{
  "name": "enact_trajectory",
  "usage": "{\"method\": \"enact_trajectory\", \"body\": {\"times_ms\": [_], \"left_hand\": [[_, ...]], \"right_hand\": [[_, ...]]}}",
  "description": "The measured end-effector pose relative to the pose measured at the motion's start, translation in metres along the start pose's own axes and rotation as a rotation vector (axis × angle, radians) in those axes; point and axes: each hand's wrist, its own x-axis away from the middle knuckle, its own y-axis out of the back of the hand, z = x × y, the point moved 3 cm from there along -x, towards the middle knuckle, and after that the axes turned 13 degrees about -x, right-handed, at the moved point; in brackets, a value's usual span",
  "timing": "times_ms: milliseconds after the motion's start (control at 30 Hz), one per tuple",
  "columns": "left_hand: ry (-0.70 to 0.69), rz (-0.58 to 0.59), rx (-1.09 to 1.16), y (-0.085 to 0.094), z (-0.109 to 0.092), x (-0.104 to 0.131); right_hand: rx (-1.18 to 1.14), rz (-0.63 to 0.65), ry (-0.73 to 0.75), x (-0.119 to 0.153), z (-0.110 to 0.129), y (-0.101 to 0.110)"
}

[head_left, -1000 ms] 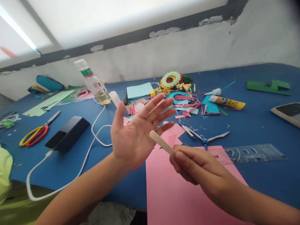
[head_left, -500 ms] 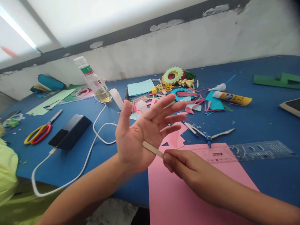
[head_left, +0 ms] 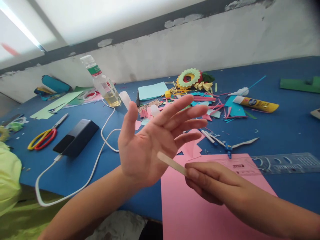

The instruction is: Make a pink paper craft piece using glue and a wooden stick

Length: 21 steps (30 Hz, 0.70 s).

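Observation:
My left hand [head_left: 152,143] is open, palm up toward me, fingers spread above the table. Between the thumb and fingers of my right hand [head_left: 210,181] is a flat wooden craft stick [head_left: 172,163]. The stick's rounded far end lies in front of my left palm; whether it touches the skin I cannot tell. Beneath my right hand lies a large pink sheet of paper [head_left: 190,213]. A clear plastic ruler [head_left: 287,162] rests across the top of this sheet. A blue and white drawing compass [head_left: 228,148] sits just beyond it.
Scissors [head_left: 47,135], a dark power bank [head_left: 76,138] with a white cable [head_left: 96,166] and a clear bottle [head_left: 107,86] stand at left. Behind my hands are paper scraps [head_left: 212,106], a yellow glue tube [head_left: 260,104] and a ring-shaped paper craft [head_left: 188,78]. Yellow-green fabric [head_left: 8,176] shows at the left edge.
My right hand has drawn the craft stick slightly to the right and down, so less of it overlaps my left palm. The left hand stays spread. The view has shifted a little.

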Motion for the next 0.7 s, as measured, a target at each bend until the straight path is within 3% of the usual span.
{"method": "enact_trajectory", "body": {"times_ms": [100, 333, 567, 700], "left_hand": [[-0.005, -0.016, -0.02, 0.0021, 0.0006, -0.0007], [-0.006, 0.027, -0.028, 0.0001, 0.004, 0.0006], [-0.021, 0.085, -0.089, -0.0024, 0.0007, 0.0055], [-0.016, 0.098, -0.077, -0.0041, 0.0001, 0.0077]], "right_hand": [[-0.033, -0.011, 0.037, 0.0, -0.0008, 0.0], [0.21, -0.339, 0.243, -0.0024, 0.0041, 0.0071], [0.24, -0.244, 0.207, -0.0064, 0.0, -0.0006], [0.227, -0.252, 0.251, -0.006, -0.0024, -0.0009]]}}
